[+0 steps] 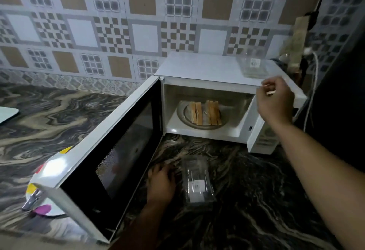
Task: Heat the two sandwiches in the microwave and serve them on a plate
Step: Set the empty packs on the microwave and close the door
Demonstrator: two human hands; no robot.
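The white microwave (199, 68) stands on the counter with its door (110, 151) swung wide open to the left. Inside, two sandwiches (205, 113) stand on edge on the round turntable (180, 111). My right hand (274, 99) hovers by the top right corner of the oven opening, fingers loosely curled and holding nothing. My left hand (162, 182) rests flat on the counter beside an empty clear plastic sandwich box (197, 182). A white plate with coloured dots (47, 206) lies on the counter, partly hidden behind the open door.
A second clear plastic box (252, 64) sits on top of the microwave. A white cable (312, 91) and a plug hang at the right, next to a dark appliance wall (339, 101). A pale board corner (7, 113) shows at the far left of the marbled counter.
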